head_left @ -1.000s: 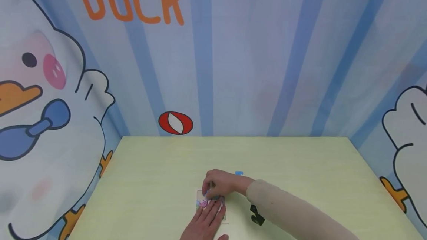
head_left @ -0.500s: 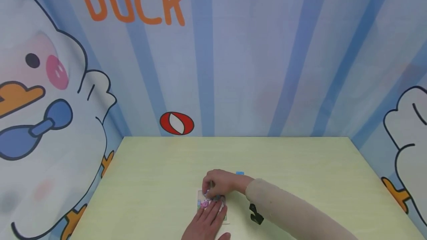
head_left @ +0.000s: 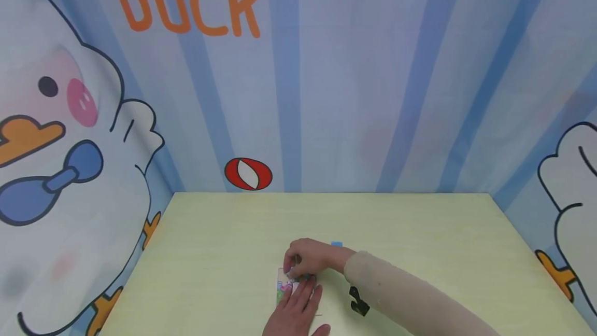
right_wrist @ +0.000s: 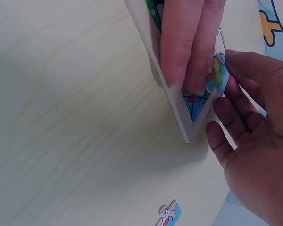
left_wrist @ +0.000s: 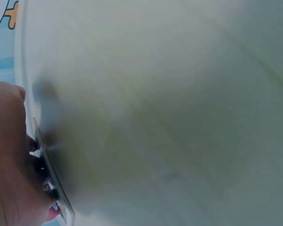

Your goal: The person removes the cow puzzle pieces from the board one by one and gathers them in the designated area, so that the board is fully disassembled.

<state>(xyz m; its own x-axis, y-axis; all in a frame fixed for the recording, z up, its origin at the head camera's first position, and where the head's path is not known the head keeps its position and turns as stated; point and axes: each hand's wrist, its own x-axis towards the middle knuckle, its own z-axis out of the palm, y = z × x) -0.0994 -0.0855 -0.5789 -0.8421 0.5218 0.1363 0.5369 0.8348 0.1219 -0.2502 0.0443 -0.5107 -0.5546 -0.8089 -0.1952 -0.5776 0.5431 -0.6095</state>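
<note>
A small picture jigsaw puzzle in a pale frame point(head_left: 281, 285) lies near the front of the table. My left hand point(head_left: 295, 311) rests over it with straight fingers, which hide much of the picture. At its far edge, my right hand point(head_left: 309, 256) pinches a colourful puzzle piece point(right_wrist: 220, 75) between thumb and forefinger. The right wrist view has that piece at the frame's corner, beside my left fingertips point(right_wrist: 177, 77); whether it sits fully flat is hidden. In the left wrist view the frame's edge point(left_wrist: 54, 172) shows under my left hand.
A loose puzzle piece point(right_wrist: 170, 215) with a cartoon bird lies on the table point(right_wrist: 85, 141); the head view catches something blue point(head_left: 336, 243) behind my right wrist. A black strap-like part point(head_left: 359, 302) hangs under the right sleeve. A printed backdrop point(head_left: 336, 77) stands behind the table.
My left hand has slid slightly to the right, its fingers spread a little, and more of the picture's left side shows. My right hand stays almost still with the puzzle piece.
</note>
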